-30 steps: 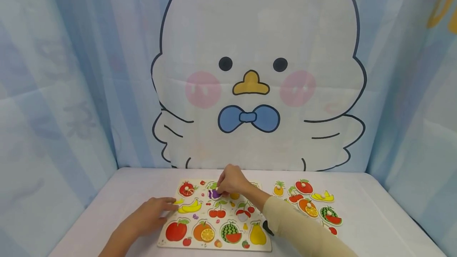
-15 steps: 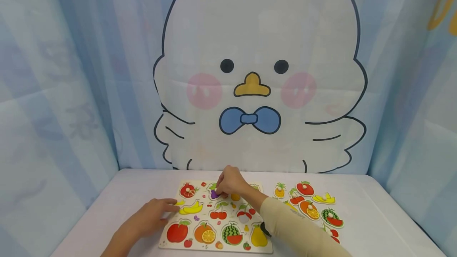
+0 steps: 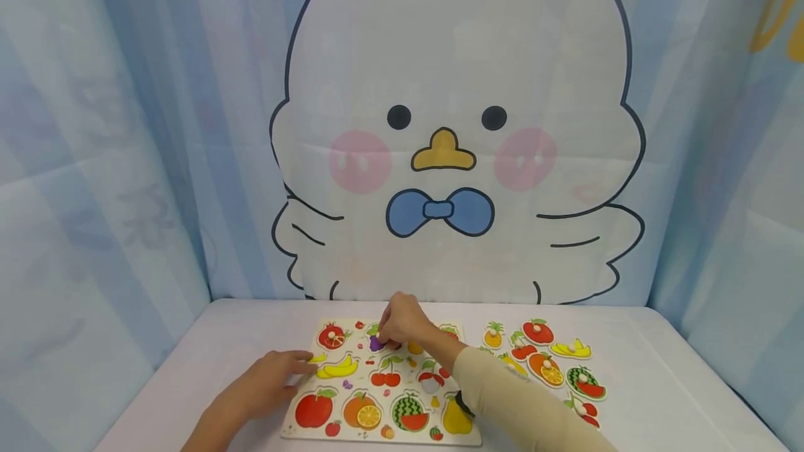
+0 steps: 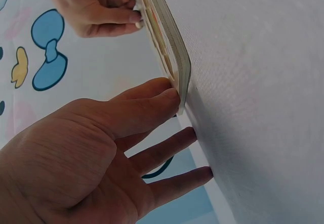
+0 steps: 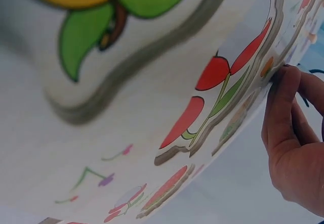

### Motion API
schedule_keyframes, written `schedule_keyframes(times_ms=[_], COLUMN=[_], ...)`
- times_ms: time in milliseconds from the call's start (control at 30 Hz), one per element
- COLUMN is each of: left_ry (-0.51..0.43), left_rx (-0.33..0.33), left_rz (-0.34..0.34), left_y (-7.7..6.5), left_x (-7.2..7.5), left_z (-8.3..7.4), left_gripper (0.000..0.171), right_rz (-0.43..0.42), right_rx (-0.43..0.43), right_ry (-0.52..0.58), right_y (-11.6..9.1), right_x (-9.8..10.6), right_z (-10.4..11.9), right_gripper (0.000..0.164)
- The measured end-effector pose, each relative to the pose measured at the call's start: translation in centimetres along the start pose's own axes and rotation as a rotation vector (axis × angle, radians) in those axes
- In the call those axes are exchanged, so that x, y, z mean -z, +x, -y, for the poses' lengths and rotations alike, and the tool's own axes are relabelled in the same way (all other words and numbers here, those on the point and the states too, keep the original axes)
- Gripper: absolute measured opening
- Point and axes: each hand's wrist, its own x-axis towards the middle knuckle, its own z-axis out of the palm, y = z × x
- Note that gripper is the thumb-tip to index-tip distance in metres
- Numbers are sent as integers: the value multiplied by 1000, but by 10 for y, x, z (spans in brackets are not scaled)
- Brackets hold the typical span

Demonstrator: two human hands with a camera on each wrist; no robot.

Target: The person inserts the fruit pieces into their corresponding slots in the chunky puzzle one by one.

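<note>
A wooden fruit puzzle board [image 3: 358,435] lies on the white table. My right hand [image 3: 405,319] reaches over it and pinches the grape puzzle piece [image 3: 375,343] at the back row, partly covering it. In the left wrist view a small pale knob [image 4: 139,25] shows at those fingertips. Whether the piece sits fully in its slot cannot be told. My left hand [image 3: 266,379] rests at the board's left edge, thumb and forefinger touching it, other fingers stretched onto the table. Left of the grapes, a knobbed pomegranate piece [image 3: 331,335] sits on the board.
Several loose knobbed fruit pieces lie right of the board, among them a pineapple [image 3: 493,335], a tomato [image 3: 538,331], bananas [image 3: 571,349], an orange [image 3: 546,370] and a watermelon [image 3: 585,383]. A curtain with a cartoon bird [image 3: 442,257] hangs behind the table.
The head view has shifted slightly. My right hand stays at the grape piece with small finger movements. The left hand keeps its place at the board's edge.
</note>
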Motion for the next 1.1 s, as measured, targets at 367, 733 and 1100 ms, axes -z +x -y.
schedule_keyframes(times_ms=[367,733,1100], left_ry=[11,14,14], left_rx=[5,3,2], left_rz=[5,17,9], left_y=[1,2,1], left_x=[2,0,0], left_z=[1,-1,-1], left_gripper=[32,31,29], right_rz=[15,158,172], right_rx=[12,87,73], right_ry=[-47,-48,-29], right_y=[5,-3,-12], right_x=[-5,6,15], right_z=[-1,-1,0], right_gripper=[14,11,16])
